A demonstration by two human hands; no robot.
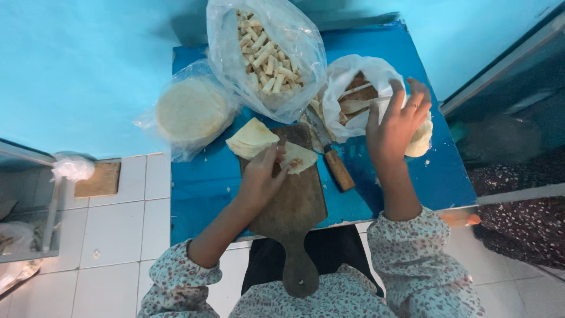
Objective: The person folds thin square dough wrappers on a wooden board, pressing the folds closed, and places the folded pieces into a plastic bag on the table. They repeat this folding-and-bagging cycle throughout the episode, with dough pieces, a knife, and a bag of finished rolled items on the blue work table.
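A thin, pale wedge of flatbread dough [297, 156] lies at the far end of the dark wooden cutting board [291, 203], near its right edge. It is cream-coloured with a small brownish dab of filling showing near its near edge, and its outline is rounded on the right. The left hand [262, 174] rests on it, fingers close together and pressing down on its left part. A second, larger wedge [252, 138] of the same pale dough overhangs the board's far left corner onto the blue table [200, 188].

The right hand [397, 123] is raised over the table's right side with fingers spread, reaching into a white plastic bag [353, 73]; brown filling and a spoon [356, 106] show inside it. A pale lump [422, 140] sits just behind that hand, touching it; whether the fingers grip it I cannot tell.

A knife [328, 154] with a wooden handle lies between the board and the white bag. At the table's far edge stands a clear bag of rolled pastry sticks [268, 53], and near the far left corner a bagged stack of round flatbreads [191, 111].
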